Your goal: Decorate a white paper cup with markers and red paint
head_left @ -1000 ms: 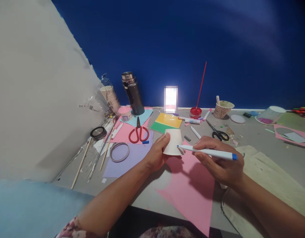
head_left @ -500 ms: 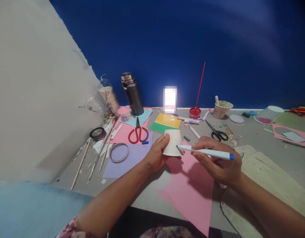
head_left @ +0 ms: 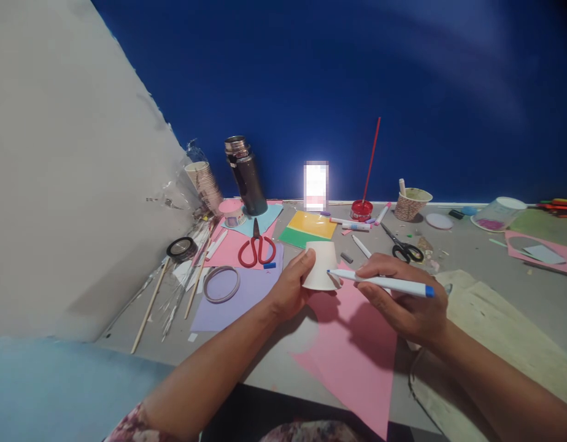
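My left hand (head_left: 295, 282) is closed around the left side of a white paper cup (head_left: 324, 267), which is upside down, its thumb on the cup's front. Between the fingers of my right hand (head_left: 407, 301) is a white felt-tip marker (head_left: 387, 283) with a blue end. The marker's blue tip meets the cup's front or is very close to it; I cannot tell which. Below both hands lies a sheet of pink paper (head_left: 357, 362) with a curved cut in its left edge. The blue marker cap (head_left: 269, 266) rests on purple paper (head_left: 256, 301) to the left.
Red-handled scissors (head_left: 256, 245), a tape roll (head_left: 222, 284) and a dark flask (head_left: 247, 178) stand or lie on the left. Black scissors (head_left: 405, 248), a patterned cup (head_left: 411, 204) and a cloth (head_left: 490, 344) are on the right. A bright blurred screen (head_left: 316, 186) is at the back.
Almost nothing differs. The marker and both hands keep the same places at the cup; the view has shifted very slightly.
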Available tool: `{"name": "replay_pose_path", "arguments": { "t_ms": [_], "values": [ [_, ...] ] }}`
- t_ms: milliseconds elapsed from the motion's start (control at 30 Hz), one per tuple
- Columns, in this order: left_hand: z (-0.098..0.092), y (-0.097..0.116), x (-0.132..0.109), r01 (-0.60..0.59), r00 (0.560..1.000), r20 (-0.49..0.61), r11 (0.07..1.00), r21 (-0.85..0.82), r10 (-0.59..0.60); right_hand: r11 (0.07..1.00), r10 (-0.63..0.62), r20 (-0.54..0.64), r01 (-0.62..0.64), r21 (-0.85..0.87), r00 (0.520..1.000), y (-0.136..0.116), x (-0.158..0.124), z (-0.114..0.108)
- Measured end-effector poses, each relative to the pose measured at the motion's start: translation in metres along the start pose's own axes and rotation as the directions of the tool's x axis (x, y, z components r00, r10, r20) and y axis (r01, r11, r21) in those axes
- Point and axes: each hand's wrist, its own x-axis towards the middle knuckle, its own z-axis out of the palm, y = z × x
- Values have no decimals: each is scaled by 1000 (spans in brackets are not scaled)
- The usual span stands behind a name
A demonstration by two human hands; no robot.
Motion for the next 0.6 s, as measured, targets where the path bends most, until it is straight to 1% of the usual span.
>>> {"name": "replay_pose_path", "arguments": {
  "t_ms": [300,600],
  "values": [
    [0,-1,2,-5,1000,6,1000,-19,5,1000,-16,27,16,-8,1000,2,-2,0],
    [1,0,0,-13,1000,-17,1000,2,13,998,-35,32,33,55,999,0,0,0]
  ]
}}
